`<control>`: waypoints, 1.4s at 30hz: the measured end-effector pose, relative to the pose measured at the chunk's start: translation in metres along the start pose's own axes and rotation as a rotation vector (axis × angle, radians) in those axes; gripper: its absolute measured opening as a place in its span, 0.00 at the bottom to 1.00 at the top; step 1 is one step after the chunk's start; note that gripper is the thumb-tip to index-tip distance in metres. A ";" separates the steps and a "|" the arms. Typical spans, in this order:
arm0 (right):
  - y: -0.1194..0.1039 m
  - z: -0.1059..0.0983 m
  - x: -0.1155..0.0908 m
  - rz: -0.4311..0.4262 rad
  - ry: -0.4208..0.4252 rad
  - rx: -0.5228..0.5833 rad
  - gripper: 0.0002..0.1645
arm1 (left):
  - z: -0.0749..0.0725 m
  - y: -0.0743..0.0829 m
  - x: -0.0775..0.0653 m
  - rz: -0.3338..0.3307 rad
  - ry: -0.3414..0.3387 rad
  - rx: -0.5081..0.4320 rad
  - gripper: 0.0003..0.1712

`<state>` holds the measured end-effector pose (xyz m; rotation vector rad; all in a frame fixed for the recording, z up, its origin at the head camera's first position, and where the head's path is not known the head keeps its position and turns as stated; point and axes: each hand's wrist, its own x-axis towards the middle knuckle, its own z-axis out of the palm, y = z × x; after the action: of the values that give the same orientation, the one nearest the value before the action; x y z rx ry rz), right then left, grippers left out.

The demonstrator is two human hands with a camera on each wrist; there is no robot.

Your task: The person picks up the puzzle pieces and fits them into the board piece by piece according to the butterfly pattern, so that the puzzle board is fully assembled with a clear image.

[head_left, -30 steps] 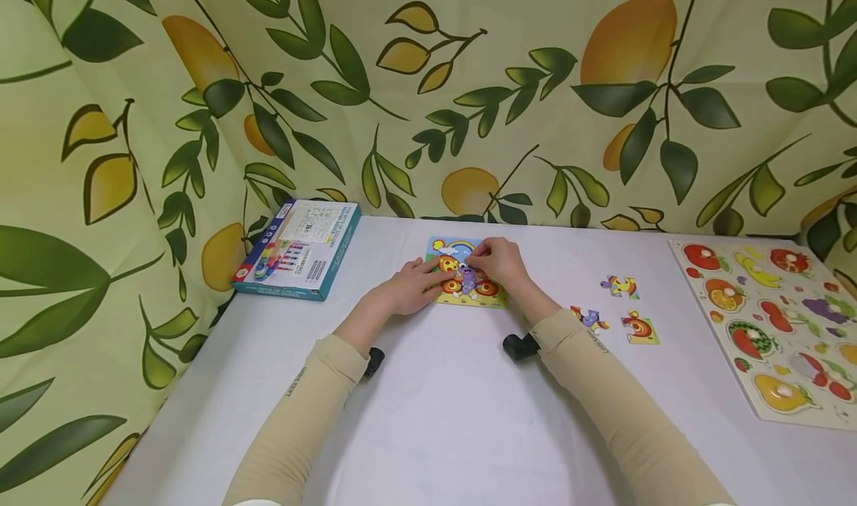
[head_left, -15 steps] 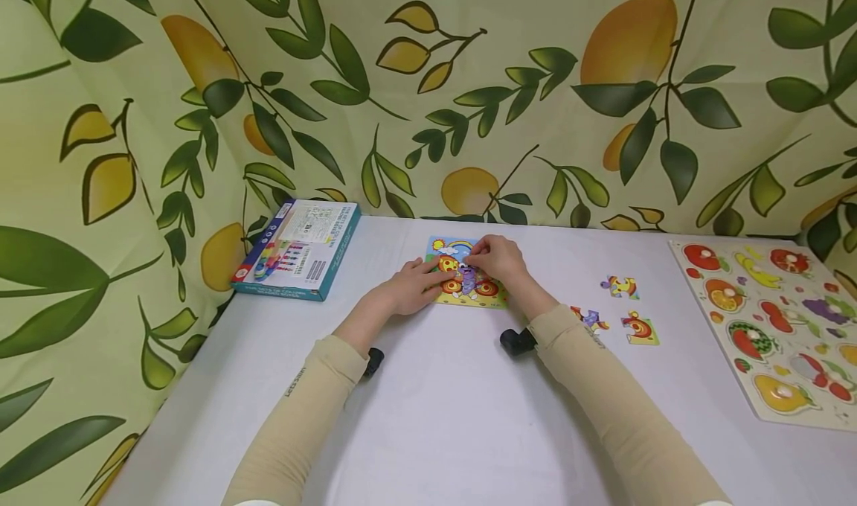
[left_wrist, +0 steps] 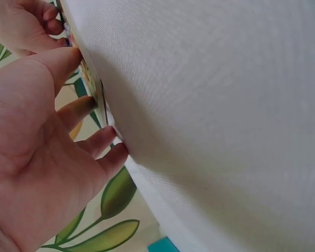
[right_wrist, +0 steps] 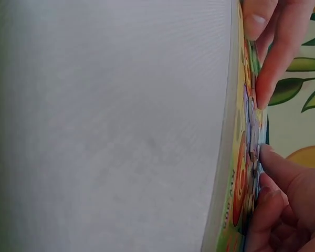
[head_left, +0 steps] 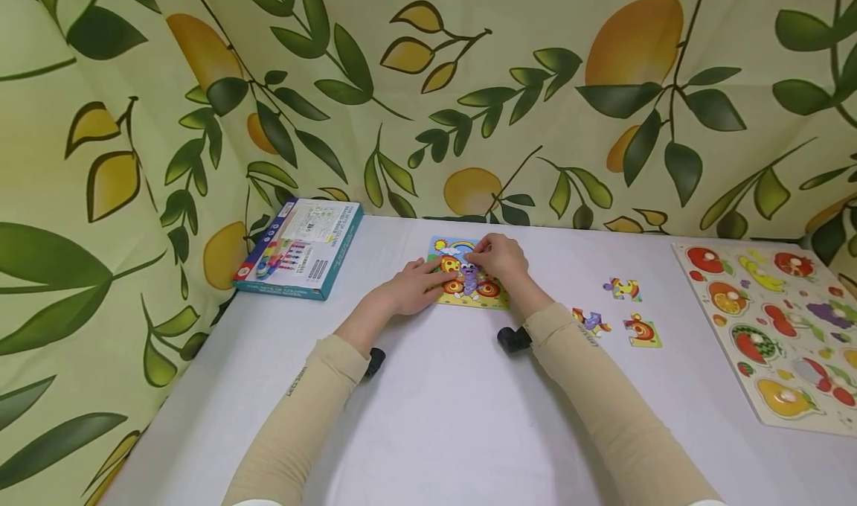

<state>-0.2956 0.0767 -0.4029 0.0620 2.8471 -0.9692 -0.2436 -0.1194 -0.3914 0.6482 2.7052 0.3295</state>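
1. The left hand point(head_left: 410, 289) lies with its fingers spread and mostly straight, gripping nothing; some of its fingertips rest on the left part of a flat, rectangular, multicoloured jigsaw board with a purple-bodied, orange-winged butterfly picture point(head_left: 462, 302).
2. The jigsaw board lies under the fingertips of both hands, on a surface covered in white cloth point(head_left: 455, 394).
3. The right hand point(head_left: 504, 258) has its fingers curled, thumb and forefinger close together at the upper middle of the board, by the butterfly's head; whether they pinch a piece, I cannot tell.
4. To the right of the right hand, and nearer the person, lie three loose pieces: a mostly yellow jigsaw piece with a purple knob point(head_left: 626, 289), a purple-and-orange jigsaw piece partly behind the right sleeve point(head_left: 591, 321), and a red-and-orange jigsaw piece with a yellow-green edge point(head_left: 643, 331).
5. Well to the right of the right hand lies a large cream board with colourful fruit shapes point(head_left: 830, 426).
6. To the left of the left hand, and farther from the person, lies a flat teal-edged cardboard box with printed pictures point(head_left: 297, 249).
7. Beyond both hands hangs a cream cloth printed with green leaves and orange fruit point(head_left: 428, 126).
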 end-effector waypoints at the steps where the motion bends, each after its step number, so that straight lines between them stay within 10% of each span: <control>1: 0.000 0.000 0.000 -0.002 0.002 -0.006 0.18 | 0.000 0.000 0.000 0.000 0.000 -0.001 0.27; 24: 0.014 -0.013 0.003 -0.113 -0.225 0.138 0.18 | 0.000 0.010 0.002 0.003 0.037 0.071 0.26; 42: 0.016 -0.011 -0.001 -0.139 -0.226 0.151 0.18 | 0.002 0.018 0.003 -0.057 0.037 0.154 0.29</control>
<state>-0.2946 0.0960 -0.4037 -0.2187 2.5970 -1.1380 -0.2383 -0.1025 -0.3884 0.6108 2.7988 0.1212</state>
